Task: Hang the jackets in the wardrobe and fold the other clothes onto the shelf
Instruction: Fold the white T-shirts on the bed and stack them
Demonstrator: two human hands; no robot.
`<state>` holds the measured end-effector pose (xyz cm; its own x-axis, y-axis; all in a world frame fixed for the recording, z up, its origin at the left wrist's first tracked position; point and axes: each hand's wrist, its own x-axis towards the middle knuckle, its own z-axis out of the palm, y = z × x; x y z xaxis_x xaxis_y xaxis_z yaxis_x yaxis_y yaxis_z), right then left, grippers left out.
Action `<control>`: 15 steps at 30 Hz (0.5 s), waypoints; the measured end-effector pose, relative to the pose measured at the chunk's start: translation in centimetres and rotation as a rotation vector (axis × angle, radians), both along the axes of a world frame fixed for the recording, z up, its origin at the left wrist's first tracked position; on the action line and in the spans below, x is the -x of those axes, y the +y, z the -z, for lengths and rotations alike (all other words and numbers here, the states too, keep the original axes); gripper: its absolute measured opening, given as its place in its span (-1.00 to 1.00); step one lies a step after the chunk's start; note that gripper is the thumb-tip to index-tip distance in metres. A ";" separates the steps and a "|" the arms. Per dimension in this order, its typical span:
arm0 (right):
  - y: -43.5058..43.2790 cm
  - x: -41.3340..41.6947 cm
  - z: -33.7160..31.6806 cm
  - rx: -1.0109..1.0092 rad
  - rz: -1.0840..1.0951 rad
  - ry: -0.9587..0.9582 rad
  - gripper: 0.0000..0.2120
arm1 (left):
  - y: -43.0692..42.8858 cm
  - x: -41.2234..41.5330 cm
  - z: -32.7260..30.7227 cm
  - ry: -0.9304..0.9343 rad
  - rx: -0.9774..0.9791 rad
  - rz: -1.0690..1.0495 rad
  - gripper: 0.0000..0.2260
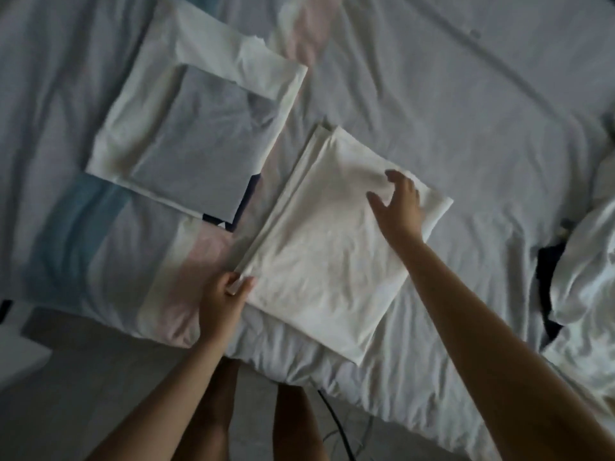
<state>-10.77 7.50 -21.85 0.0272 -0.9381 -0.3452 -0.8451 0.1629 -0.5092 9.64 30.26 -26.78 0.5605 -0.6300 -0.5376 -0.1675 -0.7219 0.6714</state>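
Note:
A white garment [319, 247] lies folded into a long rectangle on the bed, in the middle of the view. My left hand [226, 294] pinches its near left corner between thumb and fingers. Over its far right part my right hand [397, 202] hovers or rests with fingers spread and slightly bent; I cannot tell if it touches the cloth. To the upper left lies a stack of folded clothes: a grey garment [203, 141] on top of a larger white one [206, 51], with a dark piece showing underneath.
The bed [449, 111] is covered by a wrinkled pale grey sheet with blue and pink stripes at the left. A heap of unfolded white and dark clothes [585, 261] lies at the right edge. A black cable [336, 424] runs across the floor by my legs.

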 end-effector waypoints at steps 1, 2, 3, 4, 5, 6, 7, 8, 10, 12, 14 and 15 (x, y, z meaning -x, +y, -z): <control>-2.2 -1.5 0.6 -0.004 -0.056 0.004 -0.45 | 0.2 0.1 0.4 -0.022 0.022 -0.002 -0.81; -4.4 -3.1 1.7 -0.045 -0.094 0.005 -0.40 | 0.3 0.1 0.7 -0.037 0.044 -0.015 -0.83; -6.3 -4.5 2.5 -0.093 -0.113 -0.004 -0.39 | 0.4 0.2 0.8 -0.039 0.065 -0.027 -0.84; -7.8 -5.9 3.2 -0.138 -0.106 -0.030 -0.42 | 0.6 0.0 1.0 -0.024 0.083 -0.043 -0.83; -8.7 -7.0 3.8 -0.163 -0.075 -0.074 -0.49 | 0.8 0.0 1.1 -0.011 0.101 -0.057 -0.80; -9.6 -7.3 4.4 -0.160 -0.025 -0.138 -0.59 | 0.9 -0.1 1.3 -0.007 0.116 -0.052 -0.78; -9.9 -7.6 4.9 -0.146 0.012 -0.191 -0.71 | 1.2 0.0 1.4 -0.009 0.120 -0.059 -0.77; -9.9 -8.1 4.8 -0.133 0.043 -0.235 -0.82 | 1.4 0.0 1.5 -0.008 0.113 -0.090 -0.77; -9.6 -9.0 3.5 -0.123 0.086 -0.314 -0.90 | 1.5 0.1 1.4 0.004 0.102 -0.148 -0.79; -9.7 -9.5 3.2 -0.139 0.066 -0.360 -0.85 | 1.7 0.1 1.5 0.030 0.119 -0.189 -0.79; -10.0 -9.8 3.3 -0.134 0.004 -0.325 -0.88 | 2.0 -0.1 1.7 0.053 0.145 -0.204 -0.72; -10.1 -10.0 3.6 -0.135 -0.026 -0.280 -0.93 | 2.1 -0.3 1.9 0.051 0.156 -0.212 -0.69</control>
